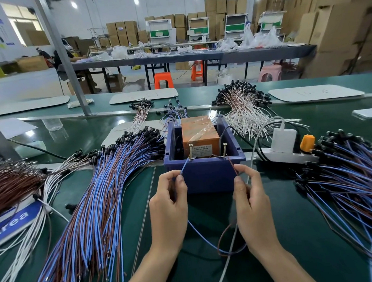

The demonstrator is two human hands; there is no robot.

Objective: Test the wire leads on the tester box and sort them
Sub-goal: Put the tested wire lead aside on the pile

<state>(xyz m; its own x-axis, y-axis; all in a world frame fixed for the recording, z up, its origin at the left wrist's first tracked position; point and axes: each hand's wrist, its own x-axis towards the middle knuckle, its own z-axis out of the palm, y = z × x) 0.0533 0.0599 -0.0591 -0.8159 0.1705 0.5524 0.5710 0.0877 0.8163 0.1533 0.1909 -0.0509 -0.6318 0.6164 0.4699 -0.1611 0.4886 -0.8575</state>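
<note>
The dark green bench top carries a blue plastic bin just beyond the left hand and right hand, a fan of blue-and-brown wire leads left of the left hand, and a like heap of leads right of the right hand.

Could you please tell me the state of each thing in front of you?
Left hand: pinches blue lead.
Right hand: pinches brown lead.
Blue lead: tip at the left screw.
Brown lead: tip at the right screw.
Tester box: upright inside blue bin.
White charger: plugged into power strip.
</note>
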